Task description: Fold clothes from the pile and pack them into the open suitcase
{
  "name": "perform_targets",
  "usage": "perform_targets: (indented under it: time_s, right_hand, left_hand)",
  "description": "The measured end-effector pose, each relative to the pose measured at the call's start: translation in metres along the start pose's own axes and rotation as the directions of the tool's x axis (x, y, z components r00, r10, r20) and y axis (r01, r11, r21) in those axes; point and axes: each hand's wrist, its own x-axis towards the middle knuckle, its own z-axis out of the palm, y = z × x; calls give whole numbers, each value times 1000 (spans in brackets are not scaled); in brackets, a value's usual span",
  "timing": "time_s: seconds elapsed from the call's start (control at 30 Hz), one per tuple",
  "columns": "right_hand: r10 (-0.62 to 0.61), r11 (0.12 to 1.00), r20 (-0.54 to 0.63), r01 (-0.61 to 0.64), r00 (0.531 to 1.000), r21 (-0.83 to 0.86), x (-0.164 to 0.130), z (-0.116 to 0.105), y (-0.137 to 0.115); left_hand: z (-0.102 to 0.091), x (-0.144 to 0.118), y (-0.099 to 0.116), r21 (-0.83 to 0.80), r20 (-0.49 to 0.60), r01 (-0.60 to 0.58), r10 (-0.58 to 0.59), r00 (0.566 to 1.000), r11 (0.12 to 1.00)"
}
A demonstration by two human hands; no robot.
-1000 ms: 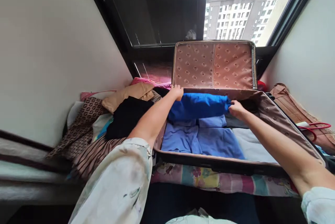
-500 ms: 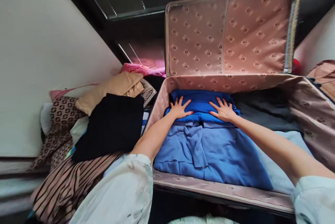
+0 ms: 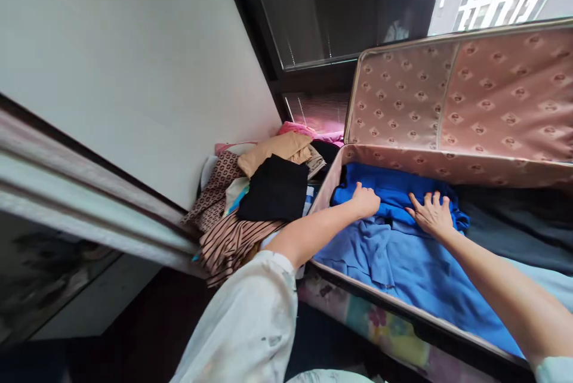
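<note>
A bright blue folded garment (image 3: pixel 398 181) lies along the back of the open suitcase (image 3: pixel 333 177). Over its left part is my left hand (image 3: pixel 366 200), its fingers curled in and mostly hidden from me; whether any cloth is in them does not show. My right hand (image 3: pixel 432 215) rests on the garment's right part with fingers spread. In front of it lies a paler blue folded garment (image 3: pixel 425 269), with a crumpled fold on its left. Dark grey clothing (image 3: pixel 514 216) fills the back right, and light blue cloth (image 3: pixel 544 278) lies before it.
Left of the suitcase is a heap of clothes: a black folded garment (image 3: pixel 277 189), a beige one (image 3: pixel 275 150), a striped one (image 3: pixel 237 246) and a patterned brown one (image 3: pixel 219 183). The raised lid (image 3: pixel 483 90) leans by the window (image 3: pixel 322 13). A pale wall (image 3: pixel 134 61) stands left.
The view has swung left, so the suitcase sits further right. My left hand has gone from spread flat on the blue garment to curled. My right hand stays spread on it.
</note>
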Motion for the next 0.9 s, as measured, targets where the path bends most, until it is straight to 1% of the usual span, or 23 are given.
perform_targets:
  time_s: [0.03, 0.1, 0.17, 0.2, 0.23, 0.27, 0.3, 0.33, 0.37, 0.4, 0.43, 0.5, 0.57, 0.63, 0.73, 0.8, 0.87, 0.9]
  right_hand:
    - [-2, 1000, 4, 2, 1000, -15, -4, -7, -3]
    - [4, 1000, 33, -3, 999, -11, -13, -25, -5]
    - [8, 1000, 82, -9, 997, 20, -22, -46, -2]
    - [4, 999, 112, -8, 994, 43, -26, -58, 1]
    - [-2, 998, 141, -7, 990, 69, -31, -69, 5]
    - [-6, 995, 167, -10, 986, 96, -36, -80, 9]
    - [-4, 992, 188, -19, 982, 121, -41, -91, 13]
    - [0, 989, 205, -30, 979, 145, -46, -100, 16]
    - [4, 985, 219, -41, 976, 167, -53, -108, 19]
    - [5, 981, 230, -49, 973, 187, -59, -115, 20]
    - [4, 977, 239, -55, 971, 208, -67, -120, 21]
    - [-4, 968, 245, -58, 970, 244, -83, -127, 18]
    - [-7, 965, 237, -56, 972, 257, -99, -129, 13]
    - [4, 970, 231, -60, 973, 237, -112, -126, 9]
    - [23, 980, 276, -76, 961, 183, -122, -121, 8]
    - [52, 982, 291, -102, 955, 159, -122, -118, 10]
    - [85, 980, 283, -131, 955, 150, -120, -116, 13]
    - [94, 979, 282, -141, 955, 149, -120, -115, 14]
  left_hand:
    - [-16, -13, -7, 16, 0, 57, -57, 998, 998]
    - [-48, -41, -23, 54, 5, 191, -192, 981, 980]
    - [-75, -71, -43, 88, 7, 305, -307, 952, 948]
    - [-85, -87, -53, 109, 20, 356, -360, 933, 928]
    - [-92, -103, -63, 133, 46, 412, -421, 906, 902]
    - [-96, -119, -73, 181, 113, 483, -506, 855, 857]
    - [-98, -135, -82, 223, 191, 535, -575, 795, 815]
    - [-98, -148, -90, 240, 259, 568, -615, 745, 788]
    - [-96, -159, -96, 246, 314, 585, -634, 707, 773]
    - [-94, -166, -100, 235, 349, 592, -635, 689, 771]
    - [-91, -171, -102, 221, 369, 594, -630, 683, 773]
    - [-85, -171, -99, 217, 386, 589, -622, 681, 779]
    - [-79, -163, -90, 247, 391, 568, -617, 683, 785]
    - [-71, -154, -78, 292, 372, 540, -614, 697, 790]
    - [-57, -146, -63, 331, 260, 548, -633, 729, 768]
    - [-50, -145, -56, 307, 169, 576, -640, 750, 757]
    - [-49, -145, -53, 211, 93, 624, -651, 753, 752]
    - [-50, -144, -53, 129, 53, 659, -669, 742, 741]
